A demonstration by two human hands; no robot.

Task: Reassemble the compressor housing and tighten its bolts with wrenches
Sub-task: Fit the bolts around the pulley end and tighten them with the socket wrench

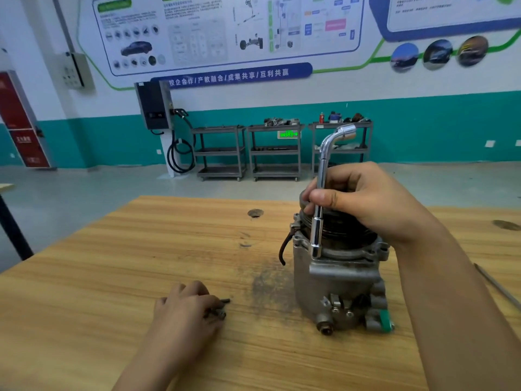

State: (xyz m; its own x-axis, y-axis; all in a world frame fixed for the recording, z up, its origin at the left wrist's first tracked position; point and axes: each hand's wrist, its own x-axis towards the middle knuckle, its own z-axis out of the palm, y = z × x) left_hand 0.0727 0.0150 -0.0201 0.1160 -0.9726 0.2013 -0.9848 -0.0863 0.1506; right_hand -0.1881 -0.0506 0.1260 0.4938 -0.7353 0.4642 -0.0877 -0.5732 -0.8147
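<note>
Closest to the camera is the left hand (187, 306), which lies palm down on the wooden table (112, 249), to the left of the compressor (335, 283) and a little nearer to the viewer. Its fingers are bent over a small heap of dark bolts (219, 308) and touch them; I cannot tell if they really pinch one.

The compressor stands upright on the table, with a dark pulley (349, 231) on its top, a black wire (282, 249) hanging from its left side and a green cap (384, 320) low at its front right.

Above the compressor, the right hand (363, 198) rests on the pulley, and its thumb and fingers are closed around the shaft of a shiny L-shaped wrench (319, 221). The wrench stands almost vertical; its lower socket end sits on the rim at the front left of the compressor, and its bent end points up and to the right.

Left of the compressor, just beside its base, the table has a dark dirty patch (265, 283). Behind the compressor there is a small hole (255, 213) in the table. Right of the compressor, a thin metal rod (496, 286) lies on the table. Far behind the compressor, three grey carts (275, 150) stand by the wall.
</note>
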